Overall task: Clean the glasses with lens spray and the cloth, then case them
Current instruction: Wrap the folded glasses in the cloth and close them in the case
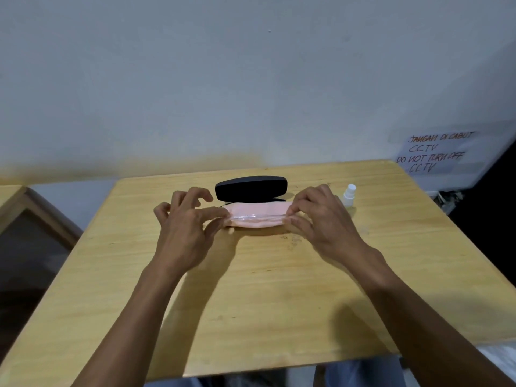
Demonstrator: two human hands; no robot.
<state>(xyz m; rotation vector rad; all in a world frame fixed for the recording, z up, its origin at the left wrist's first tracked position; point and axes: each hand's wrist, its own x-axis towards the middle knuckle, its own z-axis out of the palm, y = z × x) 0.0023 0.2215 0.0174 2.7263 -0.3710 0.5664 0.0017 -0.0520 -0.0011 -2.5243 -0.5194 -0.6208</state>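
Observation:
A folded pink cloth (257, 216) in a clear wrapper lies on the wooden table (251, 289), stretched between both hands. My left hand (187, 219) pinches its left end and my right hand (318, 216) pinches its right end. Right behind the cloth lies a black glasses case (251, 188); its lid looks slightly raised. A small white spray bottle (349, 194) stands upright just right of my right hand. The glasses themselves are not visible.
The table's far edge meets a pale wall. A handwritten paper sign (435, 152) hangs at the right. Another wooden piece of furniture (33, 213) stands to the left, with a gap between it and the table.

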